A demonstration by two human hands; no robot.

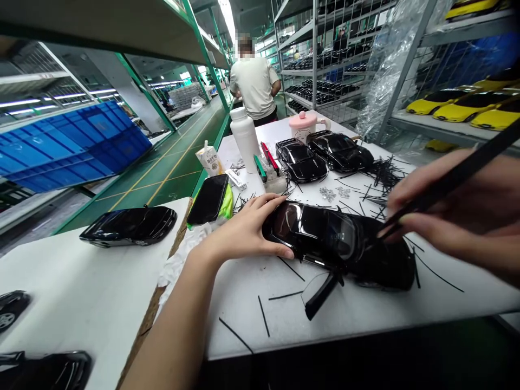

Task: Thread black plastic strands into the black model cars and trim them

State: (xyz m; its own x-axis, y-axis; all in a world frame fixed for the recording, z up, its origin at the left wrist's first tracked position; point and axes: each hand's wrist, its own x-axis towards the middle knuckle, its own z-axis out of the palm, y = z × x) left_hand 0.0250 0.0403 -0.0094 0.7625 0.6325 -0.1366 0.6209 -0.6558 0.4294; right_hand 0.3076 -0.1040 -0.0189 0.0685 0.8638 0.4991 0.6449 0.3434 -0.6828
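A glossy black model car (pixel 325 233) rests on the white worktable, its near-side door (pixel 323 295) swung out. My left hand (pixel 260 227) grips the car's rear end, thumb along the near side and fingers over the far side. In my right hand (pixel 447 211) are long black tweezers (pixel 450 181), slightly blurred. Their tips point down at the bonnet, close to the base of the windscreen; whether they touch it or pinch anything I cannot tell. Thin black strips (pixel 264 316) lie scattered around the car.
Behind the car stand two more black model cars (pixel 300 160), a white bottle (pixel 244 138), a pink-lidded cup (pixel 303 125) and small clear parts (pixel 335 193). A phone (pixel 209 199) lies at left. Another black car (pixel 130 225) sits on the left table. A person (pixel 255 86) is farther back.
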